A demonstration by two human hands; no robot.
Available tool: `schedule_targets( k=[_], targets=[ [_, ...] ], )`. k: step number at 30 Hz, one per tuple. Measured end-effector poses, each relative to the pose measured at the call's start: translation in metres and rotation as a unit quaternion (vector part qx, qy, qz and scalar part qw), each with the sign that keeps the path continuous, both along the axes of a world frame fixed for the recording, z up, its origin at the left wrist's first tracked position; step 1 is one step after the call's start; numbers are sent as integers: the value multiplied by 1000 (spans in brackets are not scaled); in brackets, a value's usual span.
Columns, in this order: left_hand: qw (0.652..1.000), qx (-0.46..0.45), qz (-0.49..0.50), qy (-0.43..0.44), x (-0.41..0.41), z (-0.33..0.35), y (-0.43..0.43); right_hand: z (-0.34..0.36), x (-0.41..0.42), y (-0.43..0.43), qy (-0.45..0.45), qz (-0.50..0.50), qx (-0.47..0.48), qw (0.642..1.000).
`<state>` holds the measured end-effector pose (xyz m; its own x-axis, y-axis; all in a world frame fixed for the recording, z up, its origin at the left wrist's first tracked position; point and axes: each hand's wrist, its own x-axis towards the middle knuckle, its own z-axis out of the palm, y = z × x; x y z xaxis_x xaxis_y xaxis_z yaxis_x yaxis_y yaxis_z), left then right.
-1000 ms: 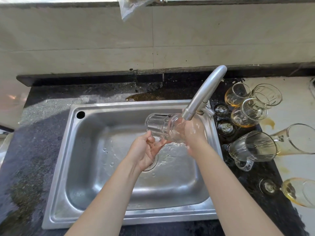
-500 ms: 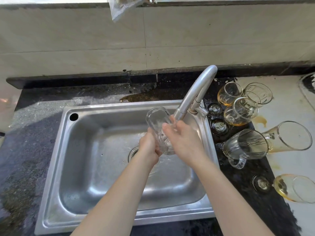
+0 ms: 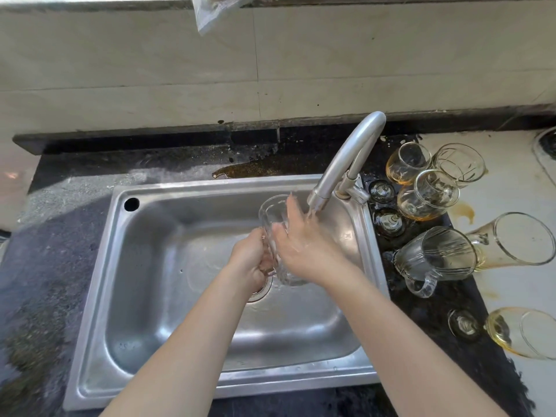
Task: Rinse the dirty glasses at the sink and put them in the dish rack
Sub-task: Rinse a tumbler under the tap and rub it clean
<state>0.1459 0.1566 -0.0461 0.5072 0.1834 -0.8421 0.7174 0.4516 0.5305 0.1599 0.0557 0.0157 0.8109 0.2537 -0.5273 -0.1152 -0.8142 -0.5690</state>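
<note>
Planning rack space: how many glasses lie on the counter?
6: three goblets clustered behind, a handled mug, a tall glass beside it, one goblet nearest; more may lie off-frame.

Showing no legible lettering, brand mark, number or sign anywhere: nothing readable appearing on the steel sink (image 3: 99, 296), the faucet (image 3: 346, 158), the glasses (image 3: 427, 195), the wall tiles (image 3: 120, 55) or the plastic bag (image 3: 210, 10).
</note>
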Motion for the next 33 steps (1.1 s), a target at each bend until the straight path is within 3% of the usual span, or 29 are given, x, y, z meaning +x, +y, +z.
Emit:
schedule_targets(
  k=[2, 4, 8, 11, 13, 16, 18, 21, 24, 27, 29, 31, 33],
  targets=[
    [1000, -17, -9, -3, 4, 2, 2, -12, 8, -5, 28, -13, 15, 999],
    [999, -38, -23, 3, 9, 7, 3, -24, 17, -13, 97, -92, 87, 987],
    [993, -115, -34, 19, 19, 19, 2, -38, 11, -32, 206, -227, 219, 926],
    [985, -174, 8, 11, 26, 30, -6, -51, 2, -46, 302, -340, 320, 831],
    [986, -162, -12, -27, 28, 42, -18, -58, -3, -54, 334, -398, 380, 765],
    [990, -86, -76, -87, 29, 47, -37, -64, -11, -59, 354, -437, 430, 707],
    [985, -63, -107, -116, 30, 47, -44, -65, -13, -59, 350, -457, 442, 688],
    [984, 3, -137, -113, 33, 51, -47, -60, -12, -56, 318, -467, 432, 703],
    [961, 170, -202, -86, 35, 52, -45, -60, -9, -49, 295, -466, 410, 727],
    [880, 362, -295, -88, 38, 52, -42, -51, -5, -40, 259, -452, 394, 757],
    [828, 446, -325, -96, 36, 49, -40, -45, -2, -37, 210, -425, 367, 800],
    [818, 464, -333, -69, 37, 42, -32, -41, 0, -35, 159, -382, 320, 852],
    [850, 410, -327, -40, 36, 33, -21, -39, 1, -32, 138, -344, 281, 885]
  ],
)
